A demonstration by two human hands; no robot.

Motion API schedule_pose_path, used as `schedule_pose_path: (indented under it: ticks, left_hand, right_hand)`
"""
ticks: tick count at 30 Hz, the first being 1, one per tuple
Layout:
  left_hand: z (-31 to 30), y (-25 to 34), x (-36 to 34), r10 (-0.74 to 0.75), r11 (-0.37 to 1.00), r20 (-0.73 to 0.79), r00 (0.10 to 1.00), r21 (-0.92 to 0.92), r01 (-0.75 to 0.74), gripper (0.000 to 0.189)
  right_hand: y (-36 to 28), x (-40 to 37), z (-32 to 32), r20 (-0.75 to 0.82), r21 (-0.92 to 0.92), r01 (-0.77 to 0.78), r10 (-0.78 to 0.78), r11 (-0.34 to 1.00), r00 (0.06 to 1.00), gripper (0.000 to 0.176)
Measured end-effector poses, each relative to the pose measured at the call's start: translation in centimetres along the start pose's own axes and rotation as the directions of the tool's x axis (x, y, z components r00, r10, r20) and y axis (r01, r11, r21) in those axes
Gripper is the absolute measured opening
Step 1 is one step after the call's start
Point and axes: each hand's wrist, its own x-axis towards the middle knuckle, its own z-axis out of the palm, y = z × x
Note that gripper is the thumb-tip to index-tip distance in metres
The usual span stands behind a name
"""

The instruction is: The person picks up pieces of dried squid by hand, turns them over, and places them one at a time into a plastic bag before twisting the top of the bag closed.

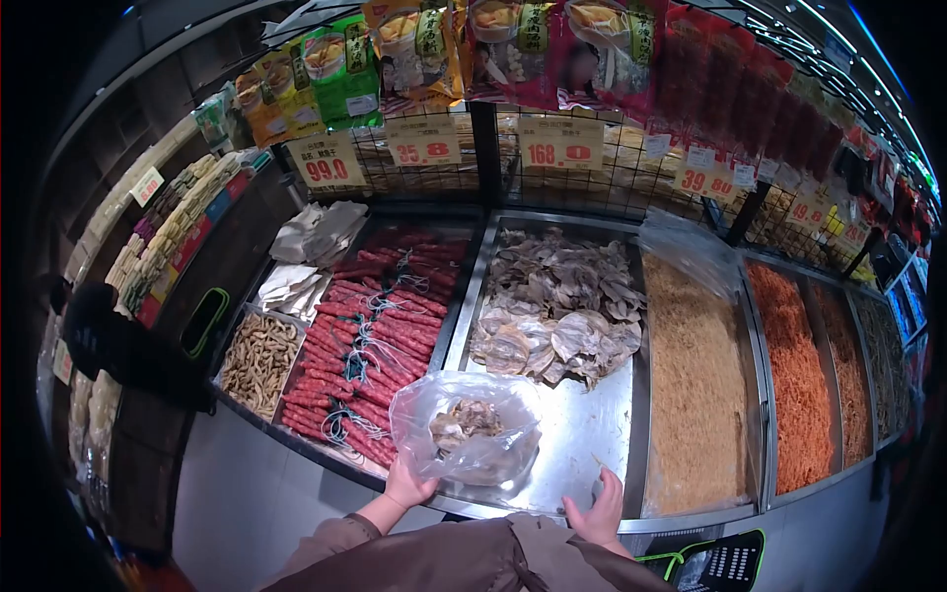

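Observation:
A clear plastic bag [513, 456] stands with its mouth open at the front of the metal tray [582, 429], with brownish dried pieces [469, 422] inside. My left hand [406, 483] grips the bag's lower left edge, its fingers partly hidden by the plastic. To the right of the bag, my right hand [598, 508] is held apart from it over the tray's front edge, fingers spread and holding nothing. Flat dried seafood [562, 296] is heaped at the back of the same tray.
Red sausages [370, 345] tied with string lie left. Bins of tan shreds [695, 385] and orange shreds [792, 385] are right. Packets [508, 49] hang above. A black basket [725, 564] is low at right; a person in dark clothes [109, 335] stands far left.

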Motion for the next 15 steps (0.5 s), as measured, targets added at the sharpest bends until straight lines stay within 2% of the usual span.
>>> schedule_pose_path:
  ticks: [12, 15]
  left_hand:
    - [-0.32, 0.35, 0.33, 0.018, 0.999, 0.008, 1.0, -0.031, -0.018, 0.06]
    - [-0.51, 0.57, 0.41, 0.01, 1.0, 0.043, 0.999, 0.013, -0.01, 0.059]
  right_hand:
    - [-0.07, -0.02, -0.05, 0.01, 0.029, -0.04, 0.04, 0.999, 0.999, 0.088]
    - [0.2, -0.14, 0.03, 0.011, 0.035, -0.036, 0.036, 0.999, 0.999, 0.088]
